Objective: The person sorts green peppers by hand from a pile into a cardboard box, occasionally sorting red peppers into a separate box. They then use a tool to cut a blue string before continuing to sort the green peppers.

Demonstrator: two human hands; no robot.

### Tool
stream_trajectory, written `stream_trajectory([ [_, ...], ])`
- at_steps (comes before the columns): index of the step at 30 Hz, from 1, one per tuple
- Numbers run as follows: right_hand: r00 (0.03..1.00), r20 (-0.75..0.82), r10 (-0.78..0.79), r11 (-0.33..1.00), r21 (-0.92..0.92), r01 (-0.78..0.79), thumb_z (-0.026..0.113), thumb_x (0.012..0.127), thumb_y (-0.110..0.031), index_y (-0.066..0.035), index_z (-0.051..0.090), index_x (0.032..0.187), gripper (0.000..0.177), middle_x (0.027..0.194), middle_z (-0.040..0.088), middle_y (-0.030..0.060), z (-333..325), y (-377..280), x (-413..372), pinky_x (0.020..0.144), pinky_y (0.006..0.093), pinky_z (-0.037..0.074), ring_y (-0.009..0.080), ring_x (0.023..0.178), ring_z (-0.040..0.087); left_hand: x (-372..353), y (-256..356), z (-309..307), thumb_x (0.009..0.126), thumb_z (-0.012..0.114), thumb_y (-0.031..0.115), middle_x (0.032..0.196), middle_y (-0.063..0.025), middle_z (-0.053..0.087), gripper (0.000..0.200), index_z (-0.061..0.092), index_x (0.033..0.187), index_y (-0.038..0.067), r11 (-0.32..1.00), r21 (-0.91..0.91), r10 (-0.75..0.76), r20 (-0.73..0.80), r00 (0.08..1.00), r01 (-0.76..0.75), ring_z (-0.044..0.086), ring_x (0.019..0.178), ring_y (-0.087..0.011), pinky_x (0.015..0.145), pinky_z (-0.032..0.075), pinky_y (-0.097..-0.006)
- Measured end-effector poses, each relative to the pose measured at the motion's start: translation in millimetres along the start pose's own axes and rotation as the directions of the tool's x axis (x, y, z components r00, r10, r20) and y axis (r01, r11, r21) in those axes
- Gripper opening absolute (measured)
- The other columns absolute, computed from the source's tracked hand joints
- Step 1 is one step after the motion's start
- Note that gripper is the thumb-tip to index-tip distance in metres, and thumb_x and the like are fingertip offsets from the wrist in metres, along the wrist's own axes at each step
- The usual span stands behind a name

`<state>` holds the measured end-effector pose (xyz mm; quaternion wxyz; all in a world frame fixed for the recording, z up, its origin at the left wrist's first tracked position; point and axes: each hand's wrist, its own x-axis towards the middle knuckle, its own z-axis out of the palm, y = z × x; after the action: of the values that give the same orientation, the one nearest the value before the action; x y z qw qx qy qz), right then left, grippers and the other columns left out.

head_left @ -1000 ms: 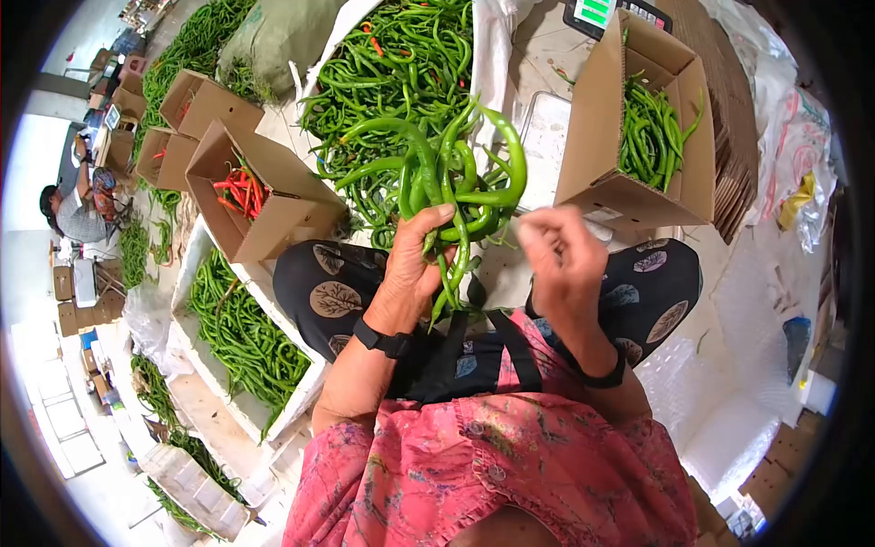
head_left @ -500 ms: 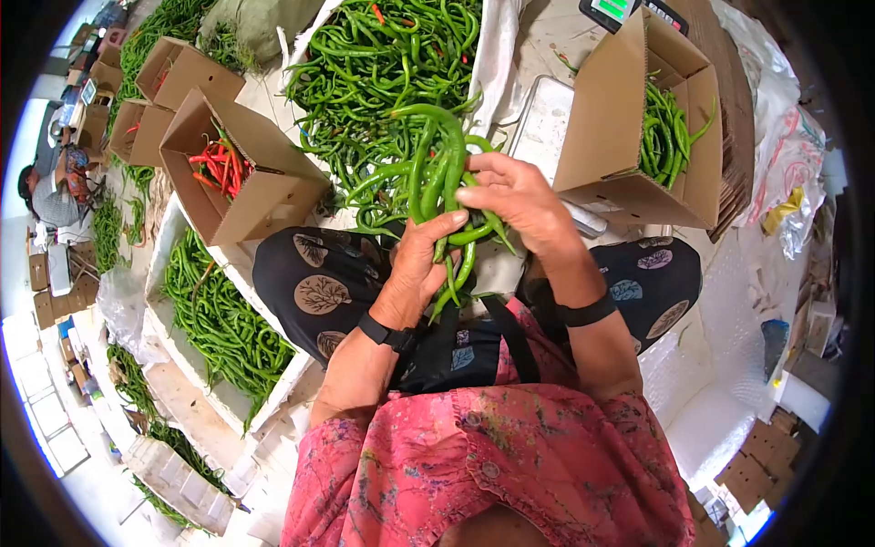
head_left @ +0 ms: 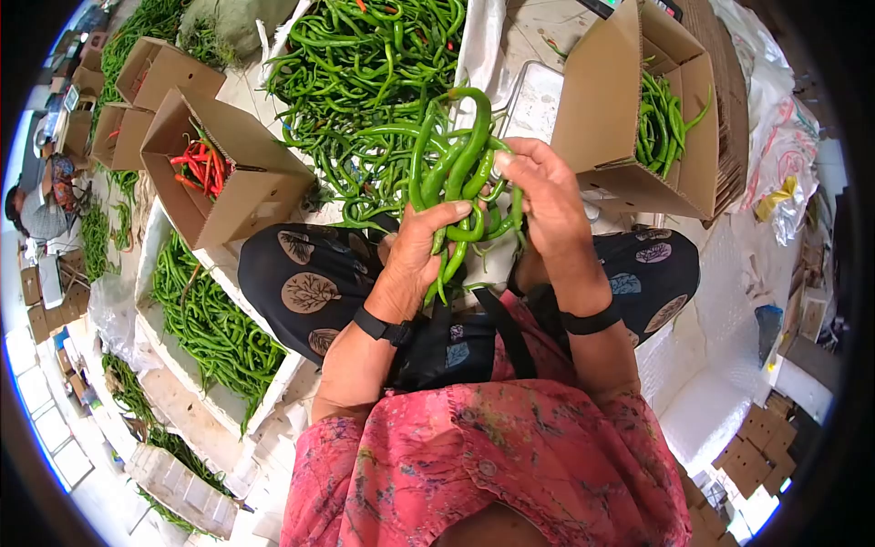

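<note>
Head view: left hand [head_left: 415,251] has its grip wrapped tight round the stems of a bunch of green peppers [head_left: 456,164], held up above the lap. Right hand [head_left: 547,205] closes its grip on the same bunch from the side, fingers curled over the pods. Beyond lies a big pepper pile [head_left: 365,55]. A box of green peppers [head_left: 592,100] sits to the right, a box of red peppers [head_left: 260,187] to the left.
</note>
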<state>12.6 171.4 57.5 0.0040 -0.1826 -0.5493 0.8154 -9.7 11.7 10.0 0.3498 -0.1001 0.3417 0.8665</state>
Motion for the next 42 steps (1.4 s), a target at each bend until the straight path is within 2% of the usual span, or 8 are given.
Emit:
stream_trajectory([
  [13,0.998,-0.051,-0.034,0.800,-0.599,-0.003,0.055,0.091,-0.016,0.003,0.062,0.101,0.022,0.070,0.052,-0.0008,-54,-62,-59,0.057,0.0247,0.036,0.0072,0.065,0.046,15,9,-25,0.079,0.056,-0.005,0.111,-0.0171,0.061,0.051,0.045,0.128,-0.009,0.968,-0.250,0.000,-0.055,0.999,-0.014,0.063,0.097,-0.0239,0.089,0.053,-0.0345],
  [15,0.894,0.423,-0.148,0.181,-0.877,0.445,0.065,0.086,-0.020,-0.002,0.066,0.099,0.022,0.070,0.058,0.0043,-72,-30,-59,0.064,0.0248,0.043,0.0092,0.063,0.052,12,11,-19,0.078,0.058,-0.006,0.110,-0.0164,0.063,0.050,0.049,0.127,-0.007,0.972,-0.236,0.006,-0.039,0.999,-0.015,0.064,0.096,-0.0234,0.088,0.053,-0.0340],
  [21,0.973,-0.012,-0.229,0.849,-0.492,0.194,0.073,0.082,-0.019,-0.001,0.063,0.105,0.031,0.074,0.063,0.0049,-13,-4,-21,0.057,0.0267,0.046,0.0069,0.064,0.055,3,6,6,0.076,0.066,-0.003,0.110,-0.0107,0.063,0.052,0.051,0.125,-0.003,0.983,0.167,0.079,-0.006,0.997,-0.077,0.063,0.097,-0.0186,0.086,0.051,-0.0322],
  [31,0.980,-0.143,-0.136,0.989,0.035,0.143,0.062,0.092,-0.020,-0.002,0.061,0.105,0.022,0.090,0.067,0.0060,-23,-17,2,0.070,0.0240,0.046,0.0112,0.082,0.062,12,6,-19,0.084,0.063,0.000,0.110,-0.0210,0.062,0.043,0.048,0.124,0.007,0.985,-0.088,0.140,-0.072,0.988,-0.146,0.064,0.099,-0.0294,0.088,0.054,-0.0376],
  [35,0.984,-0.154,-0.084,0.976,-0.210,0.050,0.068,0.088,-0.028,-0.001,0.061,0.100,0.030,0.085,0.068,0.0095,-70,-22,-7,0.067,0.0306,0.047,0.0171,0.078,0.064,10,11,-23,0.083,0.059,-0.002,0.114,-0.0228,0.060,0.041,0.048,0.121,0.009,0.973,-0.163,0.158,-0.052,0.986,-0.165,0.062,0.102,-0.0327,0.089,0.053,-0.0409],
  [37,0.995,-0.016,0.098,0.200,-0.979,-0.036,0.071,0.082,-0.029,-0.001,0.064,0.098,0.034,0.077,0.066,0.0137,-76,-19,-18,0.065,0.0351,0.048,0.0263,0.069,0.062,9,12,-21,0.083,0.058,-0.002,0.115,-0.0234,0.059,0.042,0.048,0.121,0.010,0.966,-0.216,0.130,-0.057,0.990,-0.139,0.062,0.103,-0.0336,0.089,0.053,-0.0419],
  [39,0.971,0.072,-0.227,0.273,-0.953,0.135,0.071,0.081,-0.025,-0.001,0.067,0.098,0.029,0.071,0.065,0.0145,-68,8,-33,0.063,0.0333,0.049,0.0263,0.060,0.057,7,14,-18,0.082,0.062,0.000,0.115,-0.0236,0.060,0.051,0.043,0.129,0.006,0.958,-0.258,0.127,-0.009,0.992,-0.125,0.063,0.102,-0.0306,0.090,0.054,-0.0415],
  [42,0.985,-0.057,-0.161,0.667,-0.742,0.066,0.070,0.083,-0.018,0.000,0.067,0.100,0.025,0.071,0.065,0.0090,-48,3,-42,0.059,0.0288,0.047,0.0148,0.061,0.058,6,12,-13,0.079,0.057,-0.004,0.118,-0.0243,0.057,0.050,0.046,0.126,0.008,0.974,-0.192,0.122,-0.008,0.993,-0.121,0.061,0.105,-0.0345,0.093,0.051,-0.0416],
])
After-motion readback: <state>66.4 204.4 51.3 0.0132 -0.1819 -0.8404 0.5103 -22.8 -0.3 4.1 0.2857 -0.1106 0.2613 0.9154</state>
